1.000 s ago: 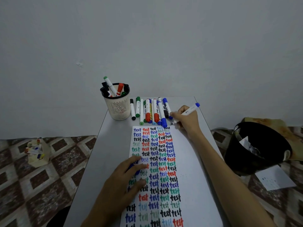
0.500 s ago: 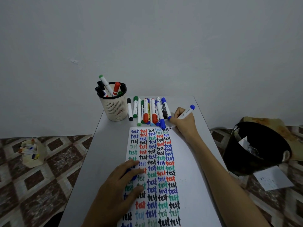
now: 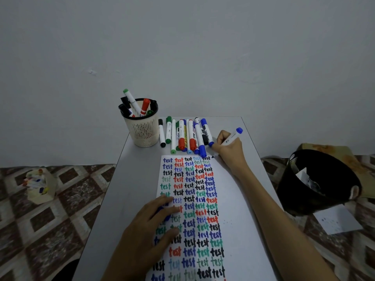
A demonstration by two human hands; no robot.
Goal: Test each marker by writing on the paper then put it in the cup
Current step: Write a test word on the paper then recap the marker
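Note:
A white paper (image 3: pixel 233 195) covered in columns of coloured "test" words lies on the grey table (image 3: pixel 129 187). My right hand (image 3: pixel 230 148) holds a white marker with a blue end (image 3: pixel 233 135), its tip on the paper's top edge beside a fresh dark mark. My left hand (image 3: pixel 150 226) lies flat on the paper's left side, with a blue cap (image 3: pixel 163 213) under its fingers. A row of several markers (image 3: pixel 182 136) lies at the table's far edge. The cream slotted cup (image 3: pixel 143 128), left of the row, holds several markers.
A black waste bin (image 3: pixel 316 183) with crumpled paper stands on the floor to the right, a loose sheet (image 3: pixel 338 220) beside it. A small cream holder with markers (image 3: pixel 39 184) sits on the patterned floor at left. A grey wall rises behind the table.
My right hand has come down from beside the marker row to the paper's top edge, and the marker tip has left a small dark mark there. My left hand stays flat on the paper.

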